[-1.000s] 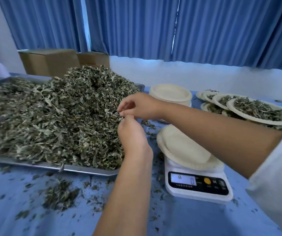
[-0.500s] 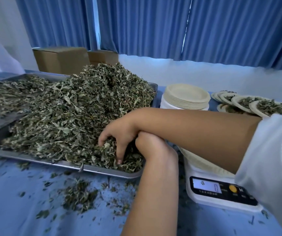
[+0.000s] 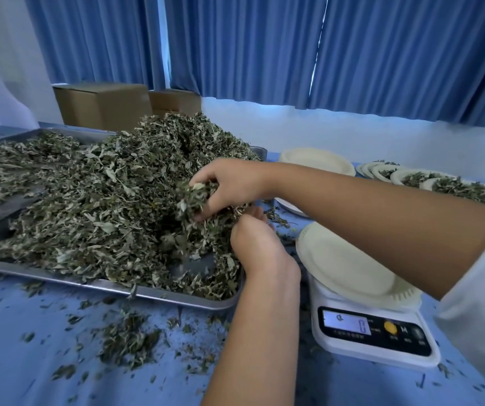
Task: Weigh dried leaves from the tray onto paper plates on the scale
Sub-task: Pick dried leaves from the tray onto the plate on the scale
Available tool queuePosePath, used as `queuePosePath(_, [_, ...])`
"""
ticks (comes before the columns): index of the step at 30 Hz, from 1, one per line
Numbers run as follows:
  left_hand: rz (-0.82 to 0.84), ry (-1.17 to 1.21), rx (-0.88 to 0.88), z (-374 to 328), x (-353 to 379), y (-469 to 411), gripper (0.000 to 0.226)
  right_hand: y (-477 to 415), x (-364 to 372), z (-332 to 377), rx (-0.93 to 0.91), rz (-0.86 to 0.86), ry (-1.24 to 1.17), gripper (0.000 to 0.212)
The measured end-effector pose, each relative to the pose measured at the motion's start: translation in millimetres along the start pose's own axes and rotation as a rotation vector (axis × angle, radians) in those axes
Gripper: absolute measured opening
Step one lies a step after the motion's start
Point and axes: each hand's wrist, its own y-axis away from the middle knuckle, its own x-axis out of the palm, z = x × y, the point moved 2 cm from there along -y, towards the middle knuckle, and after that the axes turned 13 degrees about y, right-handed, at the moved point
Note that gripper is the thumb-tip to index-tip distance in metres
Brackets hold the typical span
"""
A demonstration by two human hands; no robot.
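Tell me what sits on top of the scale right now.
A paper plate rests on the scale, its visible part empty. The right forearm covers its far edge.

The tray (image 3: pixel 159 294) is dull brushed metal, the dried leaves (image 3: pixel 103 206) matt and crinkled, the paper plate (image 3: pixel 346 265) matt pulp (rim crimped), the scale (image 3: pixel 337 347) glossy white plastic, the blue table cover (image 3: pixel 30 370) smooth and matt.

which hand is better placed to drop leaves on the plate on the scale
The right hand: it grips a clump of leaves held above the pile, and the plate on the scale lies just below its forearm. The left hand sits lower, its hold unclear.
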Motion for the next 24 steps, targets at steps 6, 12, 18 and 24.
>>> queuePosePath(6, [0.036,-0.029,-0.017,-2.6,-0.1,4.4,0.037,10.7,-24.9,-10.6,0.074,-0.135,-0.129,0.02])
queuePosePath(12, [-0.03,0.049,-0.007,-3.2,3.8,2.4,0.041,49.8,-56.9,-33.8,0.151,-0.208,-0.272,0.016])
queuePosePath(18, [-0.015,0.15,-0.015,-3.5,2.8,-6.1,0.046,121.9,-56.3,-70.7,0.281,-0.099,-0.097,0.014])
queuePosePath(24, [-0.017,0.094,0.003,-1.8,3.3,0.3,0.044,171.4,-31.1,-89.3,0.407,0.104,-0.021,0.027])
